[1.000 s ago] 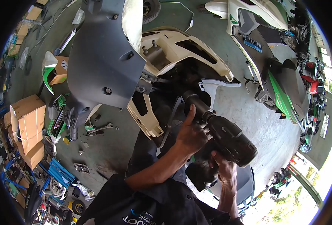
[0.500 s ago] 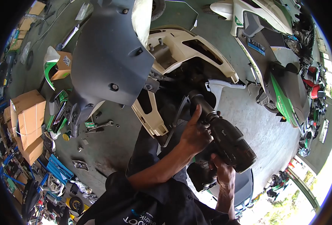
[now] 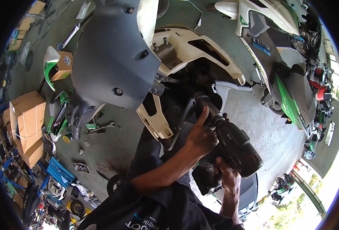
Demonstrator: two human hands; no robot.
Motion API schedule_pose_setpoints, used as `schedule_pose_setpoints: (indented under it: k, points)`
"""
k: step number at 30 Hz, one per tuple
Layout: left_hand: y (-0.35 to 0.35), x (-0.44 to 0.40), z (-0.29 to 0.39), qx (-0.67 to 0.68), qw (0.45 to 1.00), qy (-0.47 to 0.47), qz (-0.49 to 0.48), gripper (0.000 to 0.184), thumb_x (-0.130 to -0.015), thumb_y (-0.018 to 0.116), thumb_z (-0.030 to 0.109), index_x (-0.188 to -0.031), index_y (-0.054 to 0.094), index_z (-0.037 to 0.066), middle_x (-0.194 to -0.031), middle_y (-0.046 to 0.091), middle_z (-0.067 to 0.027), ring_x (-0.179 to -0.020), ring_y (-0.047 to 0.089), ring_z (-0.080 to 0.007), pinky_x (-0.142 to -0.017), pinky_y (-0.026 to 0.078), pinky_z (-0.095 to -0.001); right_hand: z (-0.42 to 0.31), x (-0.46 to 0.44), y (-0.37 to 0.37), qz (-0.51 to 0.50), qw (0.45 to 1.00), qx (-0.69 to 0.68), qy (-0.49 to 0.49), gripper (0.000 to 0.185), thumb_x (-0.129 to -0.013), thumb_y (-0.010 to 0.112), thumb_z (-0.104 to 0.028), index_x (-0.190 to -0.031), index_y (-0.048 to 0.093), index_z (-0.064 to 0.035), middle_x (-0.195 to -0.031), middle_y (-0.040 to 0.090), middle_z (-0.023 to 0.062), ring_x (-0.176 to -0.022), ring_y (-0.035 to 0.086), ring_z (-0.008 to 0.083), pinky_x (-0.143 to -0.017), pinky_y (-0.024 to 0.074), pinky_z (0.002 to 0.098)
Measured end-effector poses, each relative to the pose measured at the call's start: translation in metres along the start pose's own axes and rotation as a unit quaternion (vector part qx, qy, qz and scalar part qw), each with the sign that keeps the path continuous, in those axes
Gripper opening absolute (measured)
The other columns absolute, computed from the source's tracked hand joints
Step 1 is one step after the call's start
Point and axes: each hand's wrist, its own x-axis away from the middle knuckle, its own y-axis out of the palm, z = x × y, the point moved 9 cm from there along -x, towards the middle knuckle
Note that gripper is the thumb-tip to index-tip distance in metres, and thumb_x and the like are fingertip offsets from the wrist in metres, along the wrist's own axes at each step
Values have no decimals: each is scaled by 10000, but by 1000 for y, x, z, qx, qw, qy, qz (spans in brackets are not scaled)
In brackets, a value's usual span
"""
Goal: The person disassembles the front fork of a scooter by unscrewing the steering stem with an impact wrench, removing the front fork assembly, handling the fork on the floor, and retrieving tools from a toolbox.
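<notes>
A black cordless impact wrench (image 3: pixel 240 149) is held between both hands, its large socket (image 3: pixel 206 103) pointing up and left into the scooter's dark lower part. My left hand (image 3: pixel 202 135) is closed around the front end of the wrench, with the thumb lying along the socket. Behind it, my right hand (image 3: pixel 227 173) wraps the handle, above the battery pack (image 3: pixel 206 178). Cream body panels (image 3: pixel 156 119) and a thin metal bar (image 3: pixel 183 119) lie just left of the socket. What the socket touches is hidden in shadow.
The scooter's dark grey panel (image 3: pixel 112 57) fills the upper left. Wrenches (image 3: pixel 106 126) and small parts lie on the floor. Cardboard boxes (image 3: pixel 27 122) and a blue crate (image 3: pixel 59 172) stand at left. A white and green scooter (image 3: pixel 288 96) is parked at right.
The view has shifted slightly, so the grey panel appears a little lower and further right. Both hands keep their hold on the impact wrench, which has hardly moved.
</notes>
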Motion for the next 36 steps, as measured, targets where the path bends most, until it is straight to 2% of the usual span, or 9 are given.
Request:
schedule_pose_setpoints:
  k: [3,6,12,19,23,28,31,33,36]
  points:
    - [0,-2,1,6,1000,11,21,743,-852,721,530,-1272,464,-26,-1144,617,-159,-1102,619,-277,-1031,484,-454,-2,-1,0,-1,1000,15,-3,263,-863,715,-101,-1099,642,-11,-721,591,32,-541,512,124,-536,422,273]
    - [1,-2,-1,1,1000,3,6,700,-865,701,537,-1247,490,-11,-1135,627,-145,-1085,629,-266,-1013,499,-453,-4,5,-4,10,994,69,-88,324,-853,736,-104,-1161,671,-29,-783,652,26,-602,557,96,-520,428,259]
    - [-4,-10,-11,17,1000,14,7,569,-900,647,553,-1129,550,42,-1091,628,-110,-1041,637,-241,-985,509,-444,7,5,-17,-32,998,62,5,352,-841,774,-192,-1125,649,-26,-787,620,30,-536,521,104,-538,449,272]
    - [8,27,-67,-130,984,75,95,564,-929,586,576,-1103,536,41,-1007,623,-95,-1004,638,-244,-995,477,-413,8,35,-63,8,995,99,-28,436,-832,773,-232,-1187,619,-32,-958,637,102,-784,569,230,-702,468,380]
    - [-7,44,-102,-187,976,39,106,532,-921,639,533,-1118,515,55,-970,619,-89,-964,662,-228,-904,537,-412,30,77,-89,54,962,244,-113,486,-820,775,-252,-1218,600,-35,-1026,635,140,-897,577,298,-782,464,438]
    - [-39,63,-112,-325,933,40,150,587,-877,683,570,-1115,486,71,-949,607,-79,-788,686,-189,-670,597,-382,73,116,-68,55,892,396,-210,549,-805,778,-277,-1256,576,-39,-1110,632,186,-1039,586,384,-882,459,510]
    - [-81,69,-104,-303,939,34,157,536,-925,650,509,-1152,464,61,-939,589,-94,-806,686,-217,-684,598,-393,93,104,-47,-25,924,334,-187,569,-828,757,-239,-1317,534,-52,-1189,589,141,-1136,541,351,-988,427,472]
    - [-118,76,-89,-244,951,34,188,492,-950,630,471,-1161,472,56,-936,583,-83,-837,661,-257,-787,571,-441,124,99,-36,-94,936,301,-158,583,-873,732,-211,-1383,489,-68,-1289,548,87,-1239,502,299,-1085,395,437]
    - [-179,87,-40,-209,940,90,255,442,-943,636,482,-1070,529,73,-891,593,-69,-837,645,-257,-852,545,-450,177,99,-26,-153,948,245,-136,559,-862,737,-202,-1353,514,-56,-1249,577,102,-1201,532,307,-1042,425,439]
